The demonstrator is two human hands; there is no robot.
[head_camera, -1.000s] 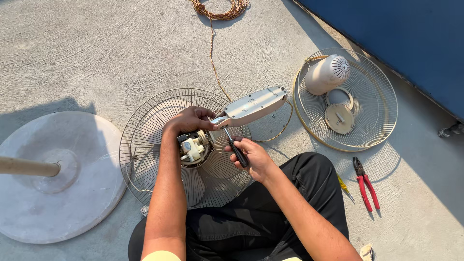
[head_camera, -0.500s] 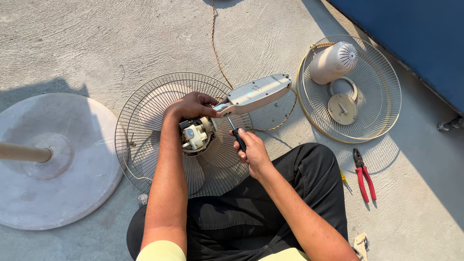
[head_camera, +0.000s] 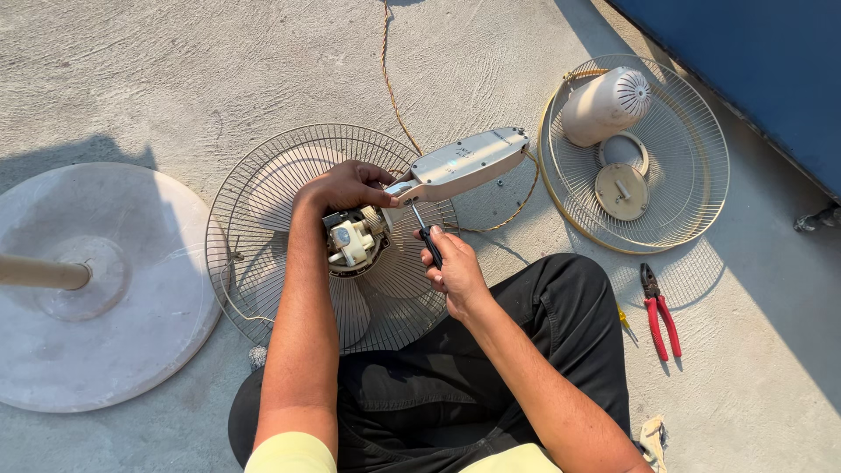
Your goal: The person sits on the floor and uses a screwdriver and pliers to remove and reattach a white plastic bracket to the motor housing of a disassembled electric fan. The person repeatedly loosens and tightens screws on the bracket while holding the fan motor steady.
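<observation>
Packages: none seen | Signs: none seen | Screens: none seen | Labels: fan control housing (head_camera: 464,164) carries faint pale markings on its grey face, too small to judge

R hand (head_camera: 454,271), screwdriver (head_camera: 427,238), fan motor (head_camera: 355,241)

Left arm: bare forearm rises from 6 o'clock, near vertical, wrist bent toward 1 o'clock. Left hand (head_camera: 346,187): palm down, fingers curled in a closed grasp, knuckles uppermost.

Right arm: bare forearm enters from 5 o'clock, angled toward 11 o'clock. Right hand (head_camera: 451,267): fingers folded into a closed fist-like grip, thumb on top, pointing toward 12 o'clock.

Relation: right hand lies at 4 o'clock from the left hand, near but apart. Legs folded, in black trousers, at 6 o'clock.
</observation>
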